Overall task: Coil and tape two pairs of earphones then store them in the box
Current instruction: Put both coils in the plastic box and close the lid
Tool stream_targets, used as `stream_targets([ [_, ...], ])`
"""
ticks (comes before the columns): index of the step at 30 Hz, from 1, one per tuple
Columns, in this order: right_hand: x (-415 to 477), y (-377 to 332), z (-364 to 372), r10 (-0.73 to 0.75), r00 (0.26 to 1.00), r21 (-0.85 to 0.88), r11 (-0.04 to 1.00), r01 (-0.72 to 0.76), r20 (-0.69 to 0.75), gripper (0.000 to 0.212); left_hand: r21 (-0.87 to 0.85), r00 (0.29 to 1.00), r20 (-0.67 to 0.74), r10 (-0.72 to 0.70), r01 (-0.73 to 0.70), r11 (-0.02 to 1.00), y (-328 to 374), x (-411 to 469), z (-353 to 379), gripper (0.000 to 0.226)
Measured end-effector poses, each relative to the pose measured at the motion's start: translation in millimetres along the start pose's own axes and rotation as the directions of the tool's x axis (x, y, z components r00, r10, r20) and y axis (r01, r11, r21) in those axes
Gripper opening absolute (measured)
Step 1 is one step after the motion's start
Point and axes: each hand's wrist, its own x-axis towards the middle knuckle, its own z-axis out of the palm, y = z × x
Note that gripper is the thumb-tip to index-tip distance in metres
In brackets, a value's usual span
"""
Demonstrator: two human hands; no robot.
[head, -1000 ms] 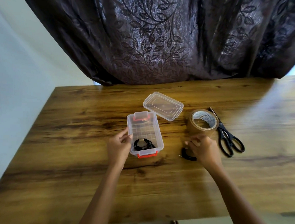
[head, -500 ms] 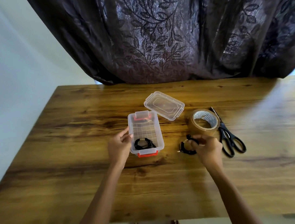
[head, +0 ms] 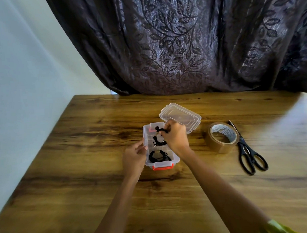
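The fingertips (head: 163, 132) of the right hand (head: 175, 137) are curled into a tight pinch on the top of the second earphone coil (head: 157, 142). It dangles into the far half of the clear box (head: 144, 134), I judge so the loop goes in flat without springing apart. The left hand (head: 134, 156) lies against the box's left wall, its fingers (head: 140, 145) fairly straight and merely touching the plastic, gripping nothing; it looks placed there to stop the light box sliding on the wooden table (head: 91, 154). The first earphone coil (head: 158, 155) already lies in the near half, by the orange latch (head: 163, 167). The lid (head: 181, 116) sits off behind the box, leaving the mouth free. The tape roll (head: 220, 139) and scissors (head: 250, 156) lie to the right, apart from both hands. To my eye only lowering, letting go and fitting the lid are left.
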Motion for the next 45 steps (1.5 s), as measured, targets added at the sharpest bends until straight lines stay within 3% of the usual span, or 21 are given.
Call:
stream_targets([
  [3, 6, 2, 16, -0.027, 0.998, -0.156, 0.987, 0.035, 0.054, 0.009, 0.010, 1.000, 0.011, 0.004, -0.004, 1.000, 1, 0, 0, 0.037],
  [7, 9, 1, 27, -0.044, 0.991, -0.312, 0.946, 0.083, 0.129, 0.026, 0.009, 1.000, -0.003, -0.003, 0.003, 1.000, 3, 0, 1, 0.036],
  [13, 13, 4, 30, -0.062, 0.974, -0.509, 0.844, 0.168, 0.219, 0.022, -0.012, 1.000, 0.008, 0.001, -0.001, 1.000, 1, 1, 0, 0.037],
  [16, 14, 3, 29, -0.072, 0.975, -0.500, 0.849, 0.171, 0.210, 0.020, -0.013, 1.000, 0.008, 0.006, -0.006, 1.000, 0, 1, 1, 0.038],
  [20, 18, 6, 10, -0.170, 0.985, -0.418, 0.892, 0.171, 0.040, 0.018, -0.017, 1.000, 0.000, 0.010, -0.010, 1.000, -2, 2, 1, 0.038],
  [24, 27, 23, -14, -0.098, 0.994, -0.384, 0.921, 0.069, -0.057, 0.017, -0.014, 1.000, 0.008, 0.012, -0.012, 1.000, -3, 2, 2, 0.039],
  [29, 23, 54, -22, 0.055, 0.998, -0.532, 0.846, -0.038, 0.015, 0.016, -0.004, 1.000, 0.017, 0.020, -0.020, 1.000, 0, -1, 1, 0.038],
  [35, 18, 62, -22, -0.045, 0.998, -0.634, 0.770, 0.066, 0.050, 0.021, -0.023, 1.000, 0.021, 0.001, -0.001, 1.000, 2, -2, 2, 0.038],
  [40, 19, 48, -30, -0.132, 0.986, -0.536, 0.842, 0.057, -0.103, 0.027, -0.012, 1.000, 0.015, -0.004, 0.004, 1.000, 1, -1, 2, 0.039],
  [43, 15, 27, -45, -0.034, 0.958, -0.191, 0.981, -0.022, -0.283, 0.019, -0.027, 1.000, 0.011, -0.019, 0.019, 0.999, -2, 1, 3, 0.039],
  [45, 10, 16, -52, 0.076, 0.954, 0.113, 0.993, -0.045, -0.291, 0.015, -0.038, 1.000, 0.006, -0.029, 0.029, 0.999, -1, 0, 3, 0.038],
])
